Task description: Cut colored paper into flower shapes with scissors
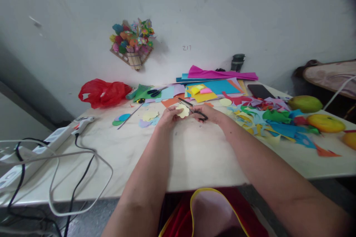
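Between the thumb and fingers of my left hand (170, 116) is a pale yellow paper flower (183, 111) with a scalloped edge. My right hand (207, 113) is closed around the dark handles of a pair of scissors (200, 115). Their blades point up and left, right beside the flower's edge; I cannot tell whether they touch the paper. Left of my left hand lie more cut paper flowers (150, 116), pale yellow over lilac and blue. Farther left are green and blue paper circles (121, 117).
Colored paper sheets (225, 87) and a second pair of scissors (157, 91) lie at the back. Paper scraps (264, 118), a phone (260, 91) and fruit (325, 123) are on the right. A red plastic bag (102, 93) and a power strip (41, 152) with loose cables are on the left.
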